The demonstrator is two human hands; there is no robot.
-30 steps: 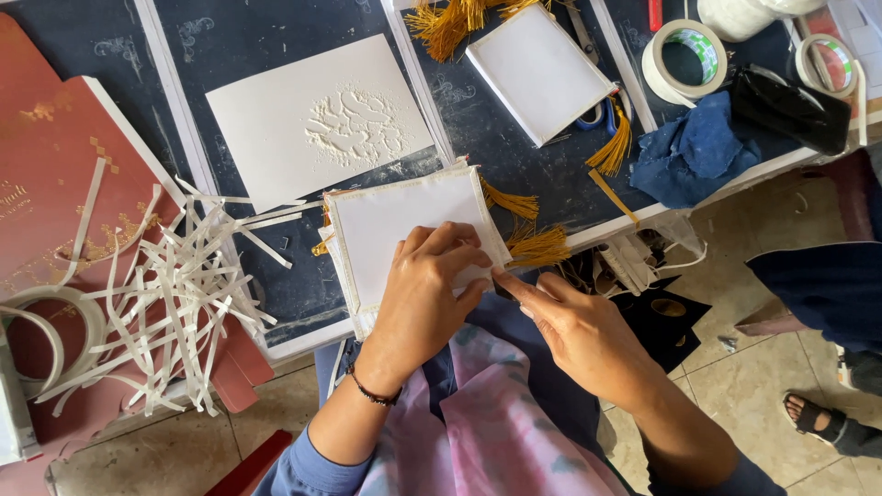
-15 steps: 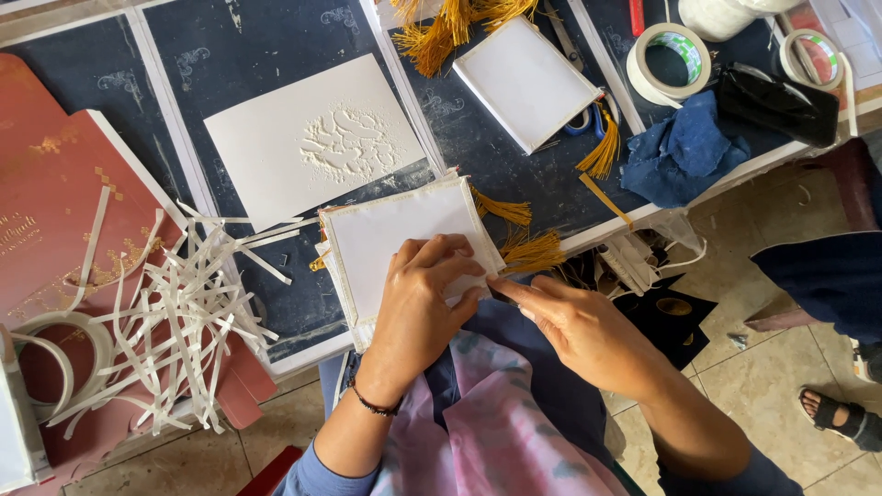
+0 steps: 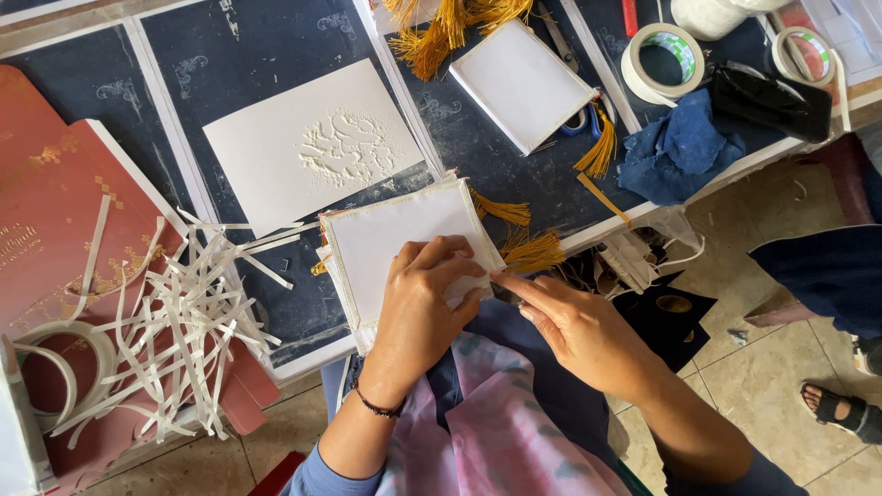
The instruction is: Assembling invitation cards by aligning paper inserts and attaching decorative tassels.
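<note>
A stack of white square cards (image 3: 395,234) with gold tassels lies at the near edge of the dark table (image 3: 257,55). My left hand (image 3: 424,298) presses flat on the stack's near right corner, fingers curled over it. My right hand (image 3: 574,326) pinches that same corner edge with thumb and forefinger, just right of the left hand. A gold tassel (image 3: 533,248) sticks out beside my right fingers.
A white embossed sheet (image 3: 312,147) lies behind the stack. White paper strips (image 3: 175,312) pile at left over red covers (image 3: 55,211). Another white card (image 3: 524,83), tape rolls (image 3: 663,57), a blue cloth (image 3: 675,152) and a black pouch (image 3: 772,101) sit at right. Another person's sandalled foot (image 3: 841,409).
The view has shifted slightly; both hands stay on the stack's corner with little movement.
</note>
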